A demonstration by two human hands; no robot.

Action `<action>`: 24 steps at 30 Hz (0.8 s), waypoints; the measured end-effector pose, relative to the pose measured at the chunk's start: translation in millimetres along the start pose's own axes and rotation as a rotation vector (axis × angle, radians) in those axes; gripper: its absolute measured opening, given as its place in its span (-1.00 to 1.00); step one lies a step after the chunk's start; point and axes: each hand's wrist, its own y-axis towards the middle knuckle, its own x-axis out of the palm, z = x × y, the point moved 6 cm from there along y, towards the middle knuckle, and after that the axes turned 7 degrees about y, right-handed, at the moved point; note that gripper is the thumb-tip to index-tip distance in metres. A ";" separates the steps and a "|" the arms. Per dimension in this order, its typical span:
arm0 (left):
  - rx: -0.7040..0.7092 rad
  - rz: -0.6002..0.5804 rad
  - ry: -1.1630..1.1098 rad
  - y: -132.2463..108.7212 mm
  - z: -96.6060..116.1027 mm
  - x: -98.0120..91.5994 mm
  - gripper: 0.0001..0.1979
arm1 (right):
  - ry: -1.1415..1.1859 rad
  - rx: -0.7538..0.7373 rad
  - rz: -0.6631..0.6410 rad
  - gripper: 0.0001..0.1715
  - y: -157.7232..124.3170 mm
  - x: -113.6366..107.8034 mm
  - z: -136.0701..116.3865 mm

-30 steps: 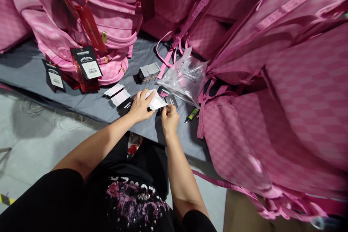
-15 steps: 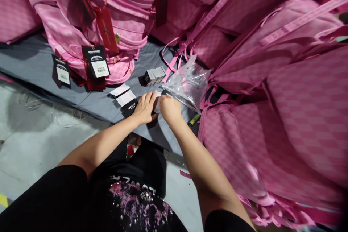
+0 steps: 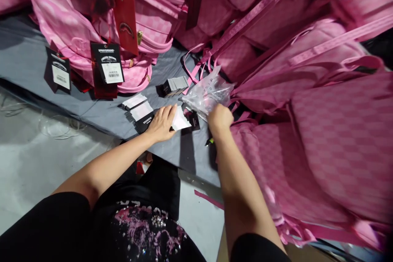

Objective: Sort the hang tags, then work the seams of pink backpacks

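Note:
My left hand (image 3: 161, 125) is closed around a fanned stack of white-labelled tags (image 3: 181, 118), low over the grey cloth. Beside its knuckles lie more overlapping black hang tags with white labels (image 3: 141, 111). My right hand (image 3: 220, 120) is a fist at the lower right edge of the clear plastic bag (image 3: 208, 92); its fingertips are turned away, so what is in them stays hidden. A dark printed card (image 3: 193, 120) lies between the hands. Behind them stands a block of stacked tags (image 3: 175, 86).
A pink checkered backpack (image 3: 123, 28) with black tags (image 3: 108, 63) and a red tag (image 3: 125, 24) stands at the back left. More pink bags (image 3: 344, 139) crowd the right side. A green-and-black object (image 3: 209, 142) lies below my right fist. The table's front edge runs before my body.
My right hand has moved right, away from my left hand to the plastic bag's edge. The fanned white labels and dark card now show between the hands. My left hand stays by the tags.

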 end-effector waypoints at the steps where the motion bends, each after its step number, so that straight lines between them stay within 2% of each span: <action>1: -0.008 -0.004 0.000 0.1 1.4 0.3 -0.04 | 0.074 0.056 0.037 -0.68 0.1 -0.7 22.6; 3: -0.036 -0.033 0.001 0.4 3.9 0.7 -0.05 | 0.443 0.097 0.099 -0.75 -9.6 5.0 58.0; 5: -0.055 -0.089 -0.016 2.4 6.5 -2.2 0.04 | 0.826 0.079 0.068 -0.78 -28.1 22.7 75.9; 7: -0.054 -0.099 -0.046 10.2 8.4 -15.0 0.16 | 1.148 0.071 0.008 -0.70 -49.1 45.0 79.2; 8: -0.052 -0.066 -0.057 17.9 8.6 -25.8 0.18 | 1.319 0.085 -0.016 -0.64 -58.5 56.0 77.8; 11: -0.078 0.111 -0.039 58.1 6.0 -62.0 0.09 | 1.670 0.142 -0.062 -0.53 -77.0 81.3 66.5; 12: -0.083 0.136 -0.018 76.1 5.4 -68.5 0.07 | 1.757 0.156 -0.074 -0.50 -80.1 86.6 61.9; 14: -0.085 0.090 0.055 114.1 4.4 -67.1 0.08 | 1.834 0.162 -0.074 -0.48 -83.5 92.2 54.1; 17: -0.141 -0.105 0.240 156.2 -2.5 -42.9 0.14 | 1.957 0.156 -0.066 -0.51 -88.3 97.2 46.6; 20: -0.191 -0.207 0.437 163.0 -3.9 -31.5 0.03 | 2.040 0.172 -0.087 -0.57 -102.0 105.7 43.5; 22: -0.211 -0.210 0.513 154.9 1.6 -42.5 -0.15 | 2.089 0.223 -0.133 -0.62 -116.6 112.8 41.5; 24: -0.165 -0.255 0.513 150.9 10.8 -56.4 -0.18 | 2.154 0.287 -0.172 -0.66 -128.0 118.9 39.6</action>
